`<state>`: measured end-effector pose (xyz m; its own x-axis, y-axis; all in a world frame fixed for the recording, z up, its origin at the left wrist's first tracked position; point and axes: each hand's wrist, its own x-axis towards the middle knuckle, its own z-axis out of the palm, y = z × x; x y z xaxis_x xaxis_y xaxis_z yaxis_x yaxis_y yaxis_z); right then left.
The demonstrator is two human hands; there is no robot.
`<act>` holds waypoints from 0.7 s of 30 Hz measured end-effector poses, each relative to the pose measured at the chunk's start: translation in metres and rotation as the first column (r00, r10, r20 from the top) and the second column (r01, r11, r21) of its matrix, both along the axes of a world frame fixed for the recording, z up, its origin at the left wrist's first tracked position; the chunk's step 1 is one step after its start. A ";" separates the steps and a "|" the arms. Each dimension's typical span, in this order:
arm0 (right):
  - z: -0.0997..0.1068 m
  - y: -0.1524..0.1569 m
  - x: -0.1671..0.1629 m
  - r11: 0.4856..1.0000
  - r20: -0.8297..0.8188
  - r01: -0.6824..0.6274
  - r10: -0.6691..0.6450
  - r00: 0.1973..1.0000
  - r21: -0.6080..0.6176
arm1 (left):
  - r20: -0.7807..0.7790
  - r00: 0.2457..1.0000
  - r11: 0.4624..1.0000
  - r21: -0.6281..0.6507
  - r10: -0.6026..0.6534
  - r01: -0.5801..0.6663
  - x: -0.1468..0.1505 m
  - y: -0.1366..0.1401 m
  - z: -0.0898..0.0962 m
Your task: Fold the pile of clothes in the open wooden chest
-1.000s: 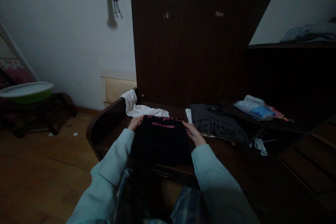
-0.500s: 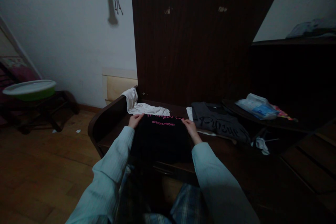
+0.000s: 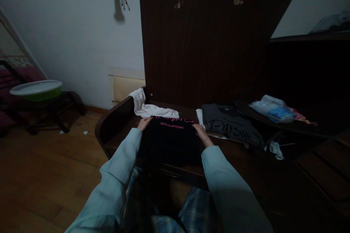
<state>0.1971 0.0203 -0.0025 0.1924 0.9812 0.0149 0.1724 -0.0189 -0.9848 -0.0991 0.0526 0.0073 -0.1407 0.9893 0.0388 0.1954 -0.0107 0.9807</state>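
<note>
A person sits with both arms out over a dark brown wooden surface (image 3: 120, 139). The black cloth (image 3: 171, 145) is spread flat over it, right in front of the person. It has pink letters near its far edge, and they look upside down from here. One word says "UNCOMPLICATED".

The left hand (image 3: 144, 123) pinches the far left corner of the black cloth, with its fingers closed on it. The right hand (image 3: 202, 134) grips the far right corner the same way. It is too dark to tell if all of the cloth touches the surface.

Just past the black cloth is a crumpled white cloth (image 3: 155, 111), and one end hangs over the left armrest (image 3: 102, 129). To the right lies a gray shirt (image 3: 224, 116) with big black letters. A clear and blue plastic bag (image 3: 273, 109) sits farther right, next to something pink (image 3: 303, 116).

Well off to the left, a green tub (image 3: 41, 96) with a pale rim stands on a dark stool (image 3: 51, 111).
</note>
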 end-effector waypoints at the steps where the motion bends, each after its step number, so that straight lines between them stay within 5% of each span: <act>1: -0.001 0.001 0.000 1.000 -0.020 0.003 -0.003 1.000 -0.004 | 0.016 1.000 1.000 -0.002 -0.001 0.001 0.000 0.000 0.000; 9: -0.008 0.009 0.003 0.999 -0.133 0.031 -0.029 0.991 0.012 | 0.030 0.999 0.998 0.056 0.028 -0.030 0.001 0.002 0.000; 21: -0.009 0.006 0.002 0.999 -0.077 0.036 -0.034 0.996 0.027 | -0.025 0.990 0.986 0.090 0.142 -0.139 0.000 0.000 -0.004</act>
<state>0.1989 0.0263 -0.0111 0.2280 0.9733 0.0264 0.0966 0.0044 -0.9953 -0.0995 0.0522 0.0032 -0.2755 0.9523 0.1315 0.2316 -0.0670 0.9705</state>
